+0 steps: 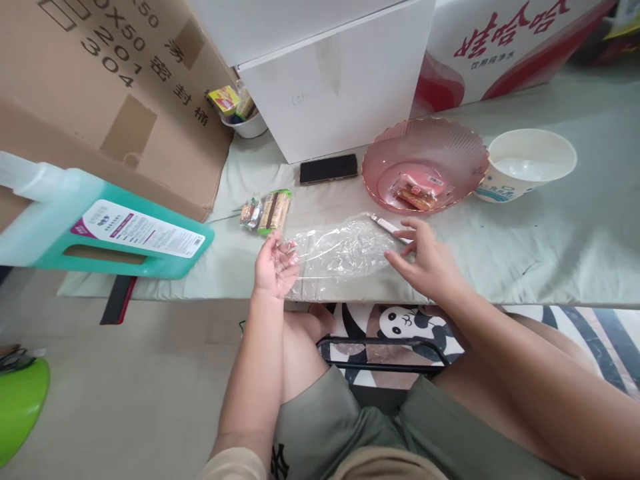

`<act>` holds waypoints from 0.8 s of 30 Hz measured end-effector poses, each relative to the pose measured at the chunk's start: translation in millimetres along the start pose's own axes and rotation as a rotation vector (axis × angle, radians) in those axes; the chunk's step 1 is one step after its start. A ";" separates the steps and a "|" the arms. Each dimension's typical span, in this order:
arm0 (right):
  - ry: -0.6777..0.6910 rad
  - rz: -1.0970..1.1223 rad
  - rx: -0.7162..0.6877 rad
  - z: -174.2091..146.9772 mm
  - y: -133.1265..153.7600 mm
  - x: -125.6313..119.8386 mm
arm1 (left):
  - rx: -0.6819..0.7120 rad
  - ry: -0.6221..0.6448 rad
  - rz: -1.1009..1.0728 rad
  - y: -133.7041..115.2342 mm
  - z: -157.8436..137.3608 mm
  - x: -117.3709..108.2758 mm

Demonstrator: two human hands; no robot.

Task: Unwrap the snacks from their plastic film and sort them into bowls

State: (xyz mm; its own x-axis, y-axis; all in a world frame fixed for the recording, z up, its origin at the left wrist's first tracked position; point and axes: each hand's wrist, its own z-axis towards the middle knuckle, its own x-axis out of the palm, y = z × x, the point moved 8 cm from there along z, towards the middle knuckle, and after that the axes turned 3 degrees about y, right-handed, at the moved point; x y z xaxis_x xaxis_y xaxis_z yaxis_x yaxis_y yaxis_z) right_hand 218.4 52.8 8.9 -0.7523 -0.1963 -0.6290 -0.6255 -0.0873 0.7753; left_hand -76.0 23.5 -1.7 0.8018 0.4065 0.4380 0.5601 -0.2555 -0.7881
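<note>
A clear, crinkled plastic bag [345,250] lies flattened on the cloth-covered table between my two hands. My left hand [276,267], palm up with fingers curled, grips the bag's left end. At the right end, my right hand [427,260] hovers with thumb and fingers spread, holding nothing. Beneath its fingertips lies a slim white pen-like tool [384,223], partly hidden by the fingers. Just beyond my left hand sit a wrapped pack of biscuits [275,210] and a smaller wrapped snack [251,215].
Behind the bag are a black phone [329,169], a pink scalloped bowl [425,143] with packaged snacks, and a white paper tub [533,163]. A large bottle of green liquid [125,227] lies tilted at left. Cardboard boxes [125,87] and a white box [330,80] line the back.
</note>
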 end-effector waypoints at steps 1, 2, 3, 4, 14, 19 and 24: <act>-0.002 0.002 0.000 1.6 0.5 1.1 | -0.006 0.017 0.001 0.6 0.1 -0.2; -0.006 0.001 -0.002 2.7 0.8 1.8 | -0.008 0.033 0.002 0.7 -0.1 -0.5; -0.010 0.004 -0.006 3.3 1.3 2.1 | -0.006 0.053 0.004 0.5 -0.7 -0.6; -0.008 0.017 -0.016 3.1 2.2 2.3 | -0.002 0.075 0.008 0.2 -1.6 -0.1; -0.054 0.010 -0.335 -3.6 32.4 -7.2 | -0.105 0.259 0.147 18.2 -12.1 13.2; 0.144 -0.102 -0.107 2.8 17.8 18.0 | -0.127 0.312 0.148 26.4 -10.6 17.6; 0.197 -0.213 -0.036 -1.4 16.1 24.0 | -0.099 0.273 0.182 25.6 -10.9 18.1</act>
State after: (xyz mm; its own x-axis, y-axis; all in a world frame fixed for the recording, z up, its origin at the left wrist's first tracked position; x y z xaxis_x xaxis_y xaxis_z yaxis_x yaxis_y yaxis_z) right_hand 190.6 45.3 6.3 -0.5476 -0.3554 -0.7575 -0.7547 -0.1810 0.6306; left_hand -44.9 14.8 -9.3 0.9093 0.0995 0.4041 0.4091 -0.3917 -0.8241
